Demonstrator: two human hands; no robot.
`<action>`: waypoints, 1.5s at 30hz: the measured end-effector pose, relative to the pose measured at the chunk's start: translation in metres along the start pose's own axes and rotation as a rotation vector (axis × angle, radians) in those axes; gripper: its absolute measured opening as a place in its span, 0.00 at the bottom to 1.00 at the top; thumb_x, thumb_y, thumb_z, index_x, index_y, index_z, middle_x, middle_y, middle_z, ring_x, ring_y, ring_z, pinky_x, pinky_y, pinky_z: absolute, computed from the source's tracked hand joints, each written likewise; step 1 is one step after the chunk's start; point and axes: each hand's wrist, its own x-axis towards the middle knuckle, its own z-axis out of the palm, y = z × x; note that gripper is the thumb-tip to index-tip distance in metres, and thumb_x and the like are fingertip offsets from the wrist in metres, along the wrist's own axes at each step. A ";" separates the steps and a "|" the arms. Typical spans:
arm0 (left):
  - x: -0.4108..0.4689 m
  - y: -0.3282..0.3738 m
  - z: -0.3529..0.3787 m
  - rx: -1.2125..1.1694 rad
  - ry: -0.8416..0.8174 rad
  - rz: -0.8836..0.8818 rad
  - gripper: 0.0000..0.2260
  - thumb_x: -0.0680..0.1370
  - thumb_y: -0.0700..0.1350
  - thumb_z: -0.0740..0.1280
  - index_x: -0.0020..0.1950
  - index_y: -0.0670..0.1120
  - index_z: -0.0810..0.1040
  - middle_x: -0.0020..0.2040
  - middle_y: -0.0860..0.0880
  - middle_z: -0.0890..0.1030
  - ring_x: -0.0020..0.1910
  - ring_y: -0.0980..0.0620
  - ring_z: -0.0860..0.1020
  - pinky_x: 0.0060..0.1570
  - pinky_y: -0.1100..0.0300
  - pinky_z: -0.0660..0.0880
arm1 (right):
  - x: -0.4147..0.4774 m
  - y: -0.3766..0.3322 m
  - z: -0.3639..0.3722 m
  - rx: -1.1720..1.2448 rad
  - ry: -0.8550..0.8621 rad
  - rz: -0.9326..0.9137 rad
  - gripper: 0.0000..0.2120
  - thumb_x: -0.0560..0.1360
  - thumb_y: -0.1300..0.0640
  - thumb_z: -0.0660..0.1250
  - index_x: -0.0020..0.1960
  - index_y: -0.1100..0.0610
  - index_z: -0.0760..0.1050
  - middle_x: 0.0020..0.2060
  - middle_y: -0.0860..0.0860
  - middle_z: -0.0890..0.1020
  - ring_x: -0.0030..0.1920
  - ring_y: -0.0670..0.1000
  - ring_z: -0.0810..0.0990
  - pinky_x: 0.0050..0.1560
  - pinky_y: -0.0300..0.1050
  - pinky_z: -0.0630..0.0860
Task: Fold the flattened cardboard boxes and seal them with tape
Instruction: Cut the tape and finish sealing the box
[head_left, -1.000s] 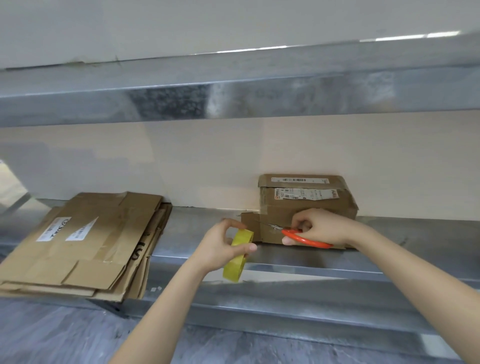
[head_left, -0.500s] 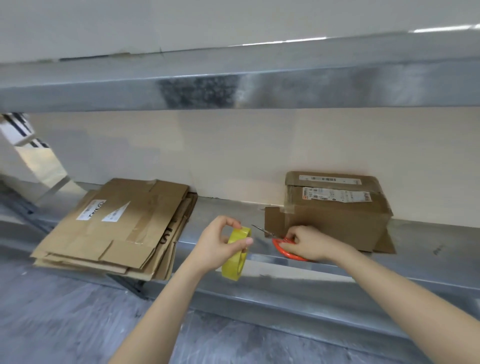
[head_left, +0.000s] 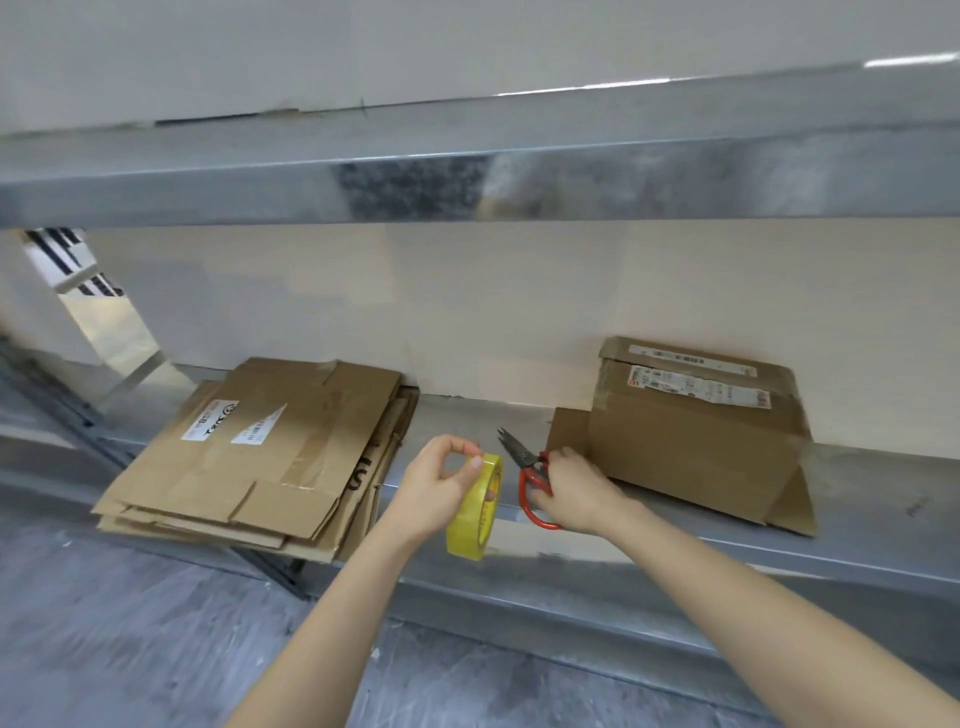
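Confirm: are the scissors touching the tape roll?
Apart. The head view shows a strip of metal shelf between the red-handled scissors and the yellow tape roll.

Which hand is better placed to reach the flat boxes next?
Probably the left hand: it is nearer the flat boxes, though it holds tape. The right hand grips scissors farther off.
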 end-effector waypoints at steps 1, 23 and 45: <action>0.000 0.000 0.000 0.011 -0.003 0.002 0.03 0.80 0.41 0.65 0.53 0.43 0.74 0.54 0.52 0.77 0.35 0.54 0.84 0.35 0.62 0.79 | -0.001 -0.001 0.001 -0.014 -0.007 -0.016 0.17 0.80 0.52 0.60 0.59 0.64 0.72 0.54 0.62 0.74 0.52 0.61 0.76 0.48 0.49 0.71; 0.014 -0.008 -0.041 0.036 0.061 -0.035 0.03 0.80 0.40 0.65 0.47 0.46 0.75 0.54 0.54 0.78 0.34 0.50 0.84 0.39 0.55 0.80 | 0.030 -0.039 -0.003 0.275 0.281 0.009 0.11 0.79 0.57 0.61 0.50 0.64 0.79 0.48 0.60 0.82 0.50 0.59 0.79 0.49 0.49 0.74; 0.015 0.018 -0.004 0.102 -0.049 0.227 0.16 0.69 0.43 0.65 0.55 0.54 0.73 0.60 0.50 0.75 0.43 0.36 0.79 0.44 0.46 0.77 | 0.002 -0.051 -0.034 0.409 0.390 -0.207 0.07 0.78 0.61 0.65 0.44 0.64 0.76 0.45 0.52 0.73 0.41 0.51 0.74 0.47 0.44 0.70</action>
